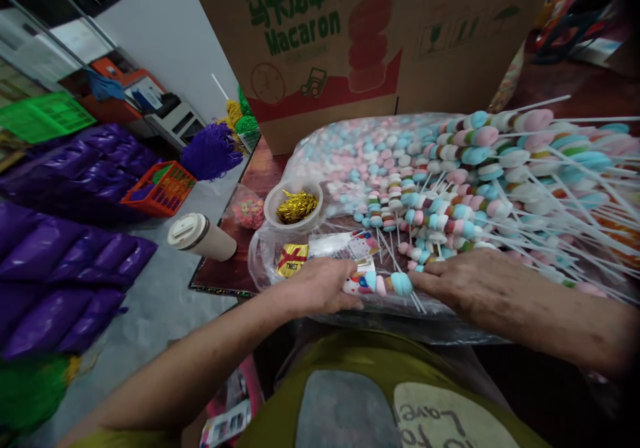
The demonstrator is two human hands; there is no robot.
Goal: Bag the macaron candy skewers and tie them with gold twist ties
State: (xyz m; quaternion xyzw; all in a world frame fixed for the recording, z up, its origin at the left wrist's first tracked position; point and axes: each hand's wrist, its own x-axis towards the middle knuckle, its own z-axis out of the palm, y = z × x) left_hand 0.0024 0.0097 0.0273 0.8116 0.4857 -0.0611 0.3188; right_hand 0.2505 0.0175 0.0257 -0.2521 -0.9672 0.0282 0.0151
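1 candy skewer [381,285] is being grasped by the left hand [320,286], long axis pointing sideways toward the right hand [465,281] (grip unclear).

Illumination dim, cool; source not determinable. White highlights on purple bags [75,251] and clear plastic [265,258]. Deep shadow below the counter [220,273]; right edge falls to black. Wide-angle tilt in carton [320,91], lettering soft but legible. Green heap [30,388], lower left, blurred.
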